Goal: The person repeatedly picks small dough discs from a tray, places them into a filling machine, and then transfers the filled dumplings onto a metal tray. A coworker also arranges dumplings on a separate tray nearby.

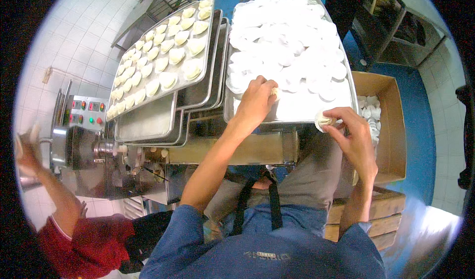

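My left hand (256, 99) reaches over the near part of a metal tray (297, 108), its fingers closed around a small pale dough piece (275, 92). Past the tray's near right corner, my right hand (350, 132) pinches another dough piece (325, 119) between thumb and fingers. A fluted white rim, which looks like a paper baking cup, surrounds that second piece. Many round white pieces (285, 52) crowd the tray; glare washes out their detail, so I cannot tell which are cups and which are dough.
At left, a tray of filled dough pieces (161, 63) tops fanned metal trays (144, 125). A cardboard box (389, 130) at right holds white pieces (370, 112) above a wooden crate (384, 214). A person in red (89, 242) works beside a machine (89, 149) with a control panel (87, 110).
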Motion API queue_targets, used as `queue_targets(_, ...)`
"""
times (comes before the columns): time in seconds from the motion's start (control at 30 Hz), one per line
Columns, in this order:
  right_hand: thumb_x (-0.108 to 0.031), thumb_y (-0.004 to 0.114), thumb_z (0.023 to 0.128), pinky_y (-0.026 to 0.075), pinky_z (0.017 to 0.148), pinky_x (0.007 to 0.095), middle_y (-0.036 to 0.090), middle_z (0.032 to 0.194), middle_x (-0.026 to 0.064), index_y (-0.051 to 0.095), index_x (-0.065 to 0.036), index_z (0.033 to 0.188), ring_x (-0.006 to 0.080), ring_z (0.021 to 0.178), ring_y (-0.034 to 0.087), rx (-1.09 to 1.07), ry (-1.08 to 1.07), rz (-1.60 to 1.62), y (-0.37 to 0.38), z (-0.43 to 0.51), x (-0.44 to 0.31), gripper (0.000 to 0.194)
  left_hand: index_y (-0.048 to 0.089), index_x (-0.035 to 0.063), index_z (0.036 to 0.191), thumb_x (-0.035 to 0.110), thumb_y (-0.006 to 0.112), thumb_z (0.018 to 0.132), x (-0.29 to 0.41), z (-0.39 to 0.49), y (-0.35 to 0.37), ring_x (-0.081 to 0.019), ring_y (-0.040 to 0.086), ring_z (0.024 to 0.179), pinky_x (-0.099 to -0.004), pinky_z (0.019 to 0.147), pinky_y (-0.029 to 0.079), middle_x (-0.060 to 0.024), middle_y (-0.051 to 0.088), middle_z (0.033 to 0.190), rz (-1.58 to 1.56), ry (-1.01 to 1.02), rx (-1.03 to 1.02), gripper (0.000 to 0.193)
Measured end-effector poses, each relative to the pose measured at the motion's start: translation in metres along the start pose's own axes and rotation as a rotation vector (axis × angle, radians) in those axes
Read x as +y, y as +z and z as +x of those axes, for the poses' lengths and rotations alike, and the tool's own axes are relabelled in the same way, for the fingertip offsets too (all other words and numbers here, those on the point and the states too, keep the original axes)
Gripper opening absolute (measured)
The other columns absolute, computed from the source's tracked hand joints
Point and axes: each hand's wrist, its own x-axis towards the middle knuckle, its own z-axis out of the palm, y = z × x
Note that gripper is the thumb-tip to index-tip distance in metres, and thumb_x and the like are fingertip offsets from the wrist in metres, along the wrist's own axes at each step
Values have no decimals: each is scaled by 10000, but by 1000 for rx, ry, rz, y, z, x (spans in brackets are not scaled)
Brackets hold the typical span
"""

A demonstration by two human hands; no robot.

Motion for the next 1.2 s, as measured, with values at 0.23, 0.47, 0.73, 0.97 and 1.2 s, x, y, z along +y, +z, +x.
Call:
queue_targets(0.23, -20, 879, 951, 628, 915, 359, 811, 1212, 121, 808, -28, 1255, 240, 1077, 790, -52, -26, 45, 13, -1, -16, 313, 768, 24, 1330, 83, 808, 1024, 24, -60, -71, -346, 742, 1039, -452, 891, 612, -192, 723, 1230, -370, -116, 16, 315)
queue_targets(0.47, 7, 882, 953, 651, 921, 357, 813, 1249, 122, 795, -28, 1272, 237, 1137, 783, -261, -235, 250, 59, 49, -104, 333, 778, 79, 1365, 132, 811, 1036, -9, -182, -226, -229, 742, 1129, -360, 931, 601, -120, 792, 1289, -58, -218, 395, 335)
queue_targets(0.73, -134, 843, 994, 630, 948, 509, 774, 1193, 210, 769, -23, 1264, 422, 1104, 770, -423, -746, 24, 215, 152, -230, 301, 809, 83, 1262, 193, 851, 960, -157, -199, -258, -360, 747, 1124, -468, 983, 602, -189, 768, 1185, 126, -258, 151, 324)
queue_targets(0.97, -202, 846, 1003, 578, 1020, 527, 788, 1258, 189, 776, -45, 1312, 423, 1170, 734, -559, -853, -344, 270, 162, -246, 354, 792, 46, 1332, 66, 795, 985, -157, -225, -261, -457, 720, 1146, -536, 1031, 572, -233, 775, 1254, 108, -108, 360, 348)
queue_targets(1.2, -126, 925, 942, 597, 910, 400, 799, 1139, 109, 814, -68, 1278, 299, 1028, 752, -659, -668, 118, 218, 74, -258, 359, 782, 30, 1337, 16, 718, 1082, -150, -331, -189, -234, 735, 1003, -370, 904, 583, -117, 791, 1212, -123, -460, 1108, 262)
